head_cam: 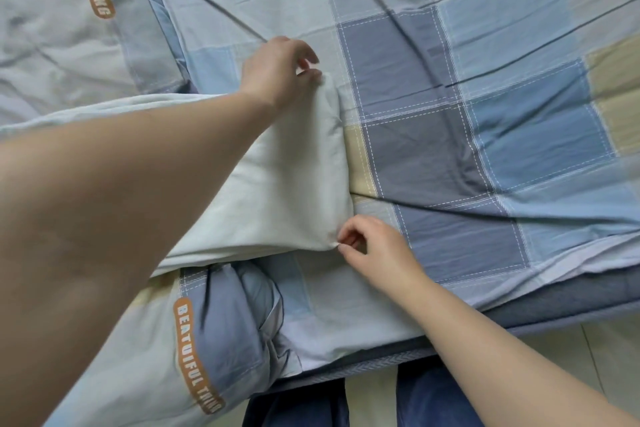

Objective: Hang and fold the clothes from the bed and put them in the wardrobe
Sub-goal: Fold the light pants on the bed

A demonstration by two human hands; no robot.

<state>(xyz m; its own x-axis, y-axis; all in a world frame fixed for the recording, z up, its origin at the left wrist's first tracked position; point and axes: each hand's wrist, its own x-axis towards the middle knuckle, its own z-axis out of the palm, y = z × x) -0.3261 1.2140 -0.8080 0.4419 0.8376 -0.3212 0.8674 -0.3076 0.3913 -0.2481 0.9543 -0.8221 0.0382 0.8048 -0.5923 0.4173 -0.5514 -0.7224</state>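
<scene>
Left hand (277, 71) pinches far corner and right hand (372, 246) pinches near corner of pale garment (277, 180), whose length trails leftward from both grips across checked bed (485, 97)

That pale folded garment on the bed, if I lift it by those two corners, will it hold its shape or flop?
The pale garment will probably flop: it already sags and creases softly between the left hand and right hand. It looks thin and light, since fingertip pinches seem enough to move it. Its stacked layers may slide apart, so supporting it from underneath seems safer.
</scene>
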